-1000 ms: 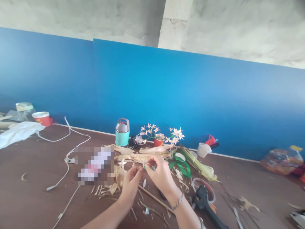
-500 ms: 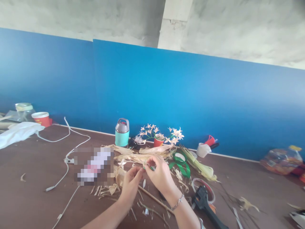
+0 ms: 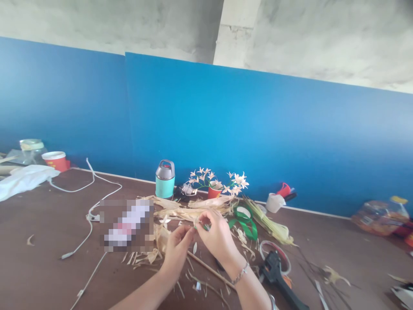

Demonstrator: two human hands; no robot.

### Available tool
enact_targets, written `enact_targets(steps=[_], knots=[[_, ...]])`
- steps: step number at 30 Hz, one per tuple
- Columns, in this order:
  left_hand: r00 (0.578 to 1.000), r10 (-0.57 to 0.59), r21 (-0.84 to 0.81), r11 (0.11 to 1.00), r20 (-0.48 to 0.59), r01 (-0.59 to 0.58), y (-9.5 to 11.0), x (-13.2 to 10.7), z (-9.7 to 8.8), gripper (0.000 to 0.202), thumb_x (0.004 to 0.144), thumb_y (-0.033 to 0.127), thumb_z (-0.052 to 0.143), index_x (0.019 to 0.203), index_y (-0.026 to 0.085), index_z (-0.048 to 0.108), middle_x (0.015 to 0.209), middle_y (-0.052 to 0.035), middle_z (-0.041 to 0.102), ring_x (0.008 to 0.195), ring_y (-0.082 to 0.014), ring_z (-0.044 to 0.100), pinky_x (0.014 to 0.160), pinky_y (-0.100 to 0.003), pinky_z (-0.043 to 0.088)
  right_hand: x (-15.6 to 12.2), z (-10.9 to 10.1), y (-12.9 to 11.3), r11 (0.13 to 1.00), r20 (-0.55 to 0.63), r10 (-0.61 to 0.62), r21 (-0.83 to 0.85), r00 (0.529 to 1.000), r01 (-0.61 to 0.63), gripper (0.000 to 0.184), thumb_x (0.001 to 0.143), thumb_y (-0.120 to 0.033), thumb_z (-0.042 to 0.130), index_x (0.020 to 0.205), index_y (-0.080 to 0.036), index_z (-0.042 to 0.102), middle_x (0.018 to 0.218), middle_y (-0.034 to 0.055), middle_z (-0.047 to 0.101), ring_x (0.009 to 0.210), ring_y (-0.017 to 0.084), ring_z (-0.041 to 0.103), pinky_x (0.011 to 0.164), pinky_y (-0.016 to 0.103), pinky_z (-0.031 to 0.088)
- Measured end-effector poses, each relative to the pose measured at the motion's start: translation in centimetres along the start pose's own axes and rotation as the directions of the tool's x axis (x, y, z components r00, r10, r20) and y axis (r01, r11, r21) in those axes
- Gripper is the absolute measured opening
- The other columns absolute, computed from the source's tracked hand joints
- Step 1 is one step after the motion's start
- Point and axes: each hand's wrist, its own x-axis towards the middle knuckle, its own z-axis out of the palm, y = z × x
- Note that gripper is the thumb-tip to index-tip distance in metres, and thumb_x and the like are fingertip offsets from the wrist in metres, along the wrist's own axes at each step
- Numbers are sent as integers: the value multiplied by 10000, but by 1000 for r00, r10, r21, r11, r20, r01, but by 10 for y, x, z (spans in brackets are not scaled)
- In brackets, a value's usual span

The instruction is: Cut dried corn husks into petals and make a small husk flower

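Observation:
My left hand and my right hand meet above the brown table, fingertips pinched together on a small piece with green tape at its tip. What exactly they pinch is too small to name. A thin wooden stick lies under my wrists. Dried corn husks are piled just beyond my fingers, with a small husk flower among them. My right wrist wears a bracelet.
A teal flask and a red cup of husk flowers stand by the blue wall. Green ribbon, a black glue gun, a tape roll lie right. A white cable runs left; red cup.

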Motion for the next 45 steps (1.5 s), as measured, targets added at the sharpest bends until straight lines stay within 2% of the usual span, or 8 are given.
enact_targets(steps=[16,22,27,33,39,42,45], knots=[[999,39,53,998,3,-39,-3,2,-2,303,686,453,616,640,154,630,547,9,532,576,-142,479,564,-231,381,0,0,-1,1000,-22,-23,-20,999,23,102,699,-98,536,688,-199,550,695,15,592,710,175,549,674,276,423],[999,36,49,998,-14,-35,-1,1,-2,290,693,445,619,696,158,661,629,-11,609,632,-162,527,601,-248,425,1,-1,1,999,-21,2,53,1000,-1,120,679,-107,549,758,-195,569,735,17,597,709,173,554,680,285,438],[994,105,95,990,-22,-102,-1,2,-4,264,735,430,592,756,178,669,727,-21,653,722,-185,549,679,-257,424,5,-10,2,993,-21,6,119,1000,-3,197,683,-94,505,840,-183,585,761,28,599,734,176,561,695,292,451],[985,144,148,981,-98,-129,-4,3,-5,260,720,437,611,785,191,664,759,-19,634,726,-182,531,686,-260,411,7,-23,-2,983,-33,29,183,999,-23,228,681,-81,457,842,-182,582,784,33,620,739,172,569,691,282,449],[981,169,129,979,-97,-156,-7,3,-5,256,712,432,626,794,193,668,774,-26,639,742,-188,539,696,-272,413,8,-23,2,982,-51,50,187,997,-40,214,690,-101,462,836,-184,595,783,30,638,725,170,577,660,268,445],[981,181,66,982,-70,-177,-9,3,-4,236,720,410,630,814,196,663,807,-28,648,790,-191,556,742,-277,418,8,-23,2,969,-16,106,224,994,-100,182,709,-134,477,821,-180,612,786,30,653,657,157,569,604,253,435],[986,163,-15,986,-29,-164,-9,2,-4,222,726,396,634,832,202,655,843,-27,663,830,-191,573,782,-278,426,9,-24,0,908,105,207,349,973,-230,146,762,-222,491,787,-171,625,708,12,640,546,129,519,515,229,398]])
